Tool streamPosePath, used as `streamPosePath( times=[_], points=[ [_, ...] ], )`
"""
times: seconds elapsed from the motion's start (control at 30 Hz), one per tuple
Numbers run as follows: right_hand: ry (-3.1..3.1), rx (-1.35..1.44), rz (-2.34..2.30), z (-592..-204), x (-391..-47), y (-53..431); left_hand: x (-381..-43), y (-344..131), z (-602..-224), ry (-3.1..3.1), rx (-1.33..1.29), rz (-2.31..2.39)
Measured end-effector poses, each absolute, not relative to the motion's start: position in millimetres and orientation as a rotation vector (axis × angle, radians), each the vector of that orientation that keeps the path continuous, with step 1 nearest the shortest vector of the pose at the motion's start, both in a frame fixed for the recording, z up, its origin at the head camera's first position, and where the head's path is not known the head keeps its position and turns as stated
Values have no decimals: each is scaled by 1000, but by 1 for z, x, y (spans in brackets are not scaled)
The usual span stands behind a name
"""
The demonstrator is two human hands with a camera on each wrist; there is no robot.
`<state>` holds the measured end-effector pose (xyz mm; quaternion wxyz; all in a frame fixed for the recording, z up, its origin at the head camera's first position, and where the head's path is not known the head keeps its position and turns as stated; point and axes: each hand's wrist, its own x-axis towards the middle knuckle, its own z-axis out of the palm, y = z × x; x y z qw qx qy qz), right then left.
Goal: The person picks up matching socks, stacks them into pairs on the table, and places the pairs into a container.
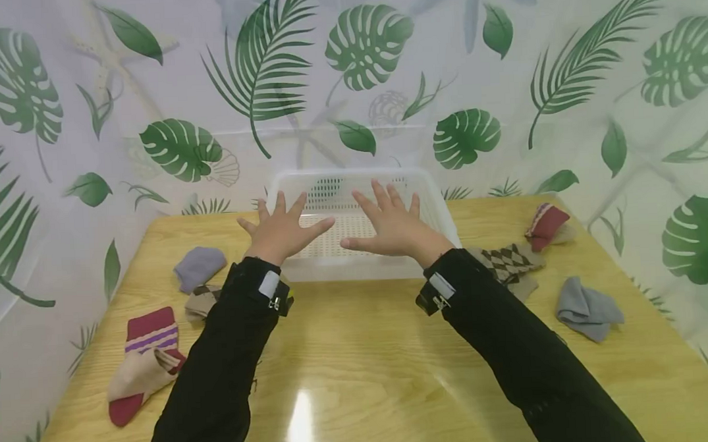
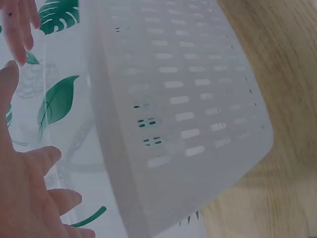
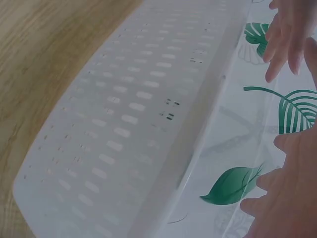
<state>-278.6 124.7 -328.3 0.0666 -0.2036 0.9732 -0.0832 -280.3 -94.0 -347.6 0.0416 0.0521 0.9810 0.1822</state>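
Note:
My left hand (image 1: 280,234) and right hand (image 1: 398,225) reach forward with spread, straight fingers and hold nothing. Both overlap a white plastic basket (image 1: 368,270) with slotted walls at the back of the wooden table. In the left wrist view, the left hand (image 2: 29,193) shows at the edge beside the basket (image 2: 163,188). The right wrist view has the right hand (image 3: 285,188) along its right side, apart from the basket wall (image 3: 124,144). Through the basket's slots only the patterned backdrop shows.
On the left lie a grey sock (image 1: 198,267), a brown patterned sock (image 1: 201,303) partly behind the sleeve, and a burgundy-and-beige striped sock (image 1: 141,372). To the right are an argyle sock (image 1: 516,260), a burgundy sock (image 1: 548,227) and a grey sock (image 1: 589,311). A leaf-print backdrop (image 1: 400,61) encloses the table.

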Motion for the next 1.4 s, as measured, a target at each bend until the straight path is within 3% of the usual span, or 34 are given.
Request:
streamPosePath(
  times=[0.23,0.43,0.6,0.77,1.03,1.4],
  points=[
    [2932,-669,-292,-323,-272,120,-269,-109,-334,3011,160,694],
    [2928,-734,-331,-315,-260,120,-249,-153,-326,3115,30,985],
    [2927,-809,-353,-312,-244,127,-215,-198,-328,3095,-23,714],
    [2974,-904,-434,-312,-223,133,-196,-220,-360,2878,31,466],
    [2966,-1258,-556,-336,-190,130,-178,-183,-401,2903,169,426],
    [2793,-1290,-283,-387,-169,114,-177,-84,-419,2873,545,604]
  ],
)
